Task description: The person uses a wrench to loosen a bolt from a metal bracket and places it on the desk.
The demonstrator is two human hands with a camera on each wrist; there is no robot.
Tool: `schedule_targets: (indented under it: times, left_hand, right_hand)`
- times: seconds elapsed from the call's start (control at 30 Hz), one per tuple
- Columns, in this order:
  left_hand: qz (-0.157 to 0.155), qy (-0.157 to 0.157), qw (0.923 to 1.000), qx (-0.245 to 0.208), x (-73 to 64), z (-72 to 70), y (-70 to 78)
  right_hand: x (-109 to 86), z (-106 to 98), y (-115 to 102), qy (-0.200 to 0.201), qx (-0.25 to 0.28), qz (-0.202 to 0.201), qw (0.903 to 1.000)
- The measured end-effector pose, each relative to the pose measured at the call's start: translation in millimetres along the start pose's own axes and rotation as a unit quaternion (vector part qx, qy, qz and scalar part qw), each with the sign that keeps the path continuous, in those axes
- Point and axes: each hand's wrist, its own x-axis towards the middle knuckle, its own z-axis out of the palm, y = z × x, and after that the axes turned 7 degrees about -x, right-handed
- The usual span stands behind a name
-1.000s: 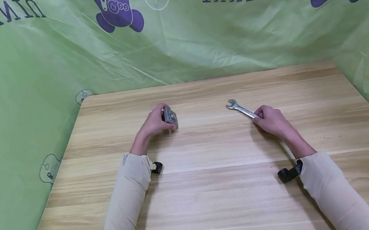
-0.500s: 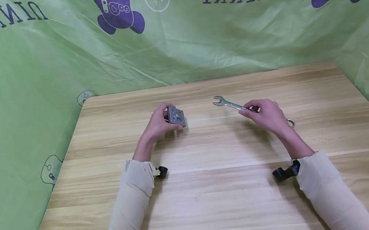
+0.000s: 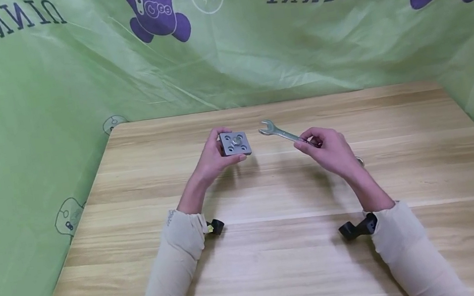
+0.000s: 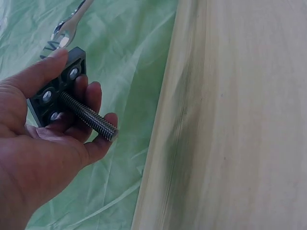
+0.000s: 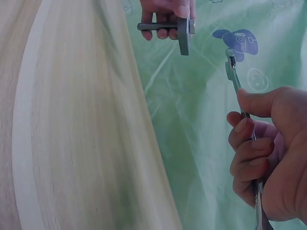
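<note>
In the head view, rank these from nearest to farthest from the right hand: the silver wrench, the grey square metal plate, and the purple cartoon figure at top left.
1. Silver wrench: gripped by the right hand.
2. Grey square metal plate: to the left, held by the left hand.
3. Purple cartoon figure: up on the green backdrop.

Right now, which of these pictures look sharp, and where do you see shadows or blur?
Head view: evenly lit and sharp; soft shadows lie on the light wooden table under both arms. Left wrist view: the grey square metal plate with a threaded bolt is crisp, the tabletop smeared. Right wrist view: the silver open-ended wrench is clear, the wood grain blurred.
</note>
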Motion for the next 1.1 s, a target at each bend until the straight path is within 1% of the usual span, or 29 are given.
schedule_targets:
  times: [0.27,0.47,0.63,0.73,0.9,1.1]
  left_hand:
    - [0.006,-0.019,0.9994,-0.028,-1.4,2.7,-2.8]
    - [0.020,-0.024,0.9970,-0.071,-2.6,9.2,-2.7]
    - [0.035,-0.034,0.9943,-0.095,-3.5,14.5,-2.9]
    - [0.044,-0.030,0.9932,-0.103,-5.2,17.6,-2.0]
    - [0.056,-0.024,0.9926,-0.105,-7.3,22.5,-0.2]
    - [0.062,-0.026,0.9917,-0.109,-8.2,25.2,-0.8]
  right_hand:
    - [1.2,7,-5,-0.036,0.019,-0.016,0.9990]
    - [0.5,13,-8,-0.051,0.023,-0.030,0.9980]
    - [0.5,19,-10,-0.053,0.015,-0.034,0.9979]
    - [-0.1,20,-12,-0.050,0.012,-0.035,0.9981]
    - [-0.4,21,-13,-0.047,0.009,-0.037,0.9982]
    - [-0.4,22,-12,-0.042,-0.002,-0.047,0.9980]
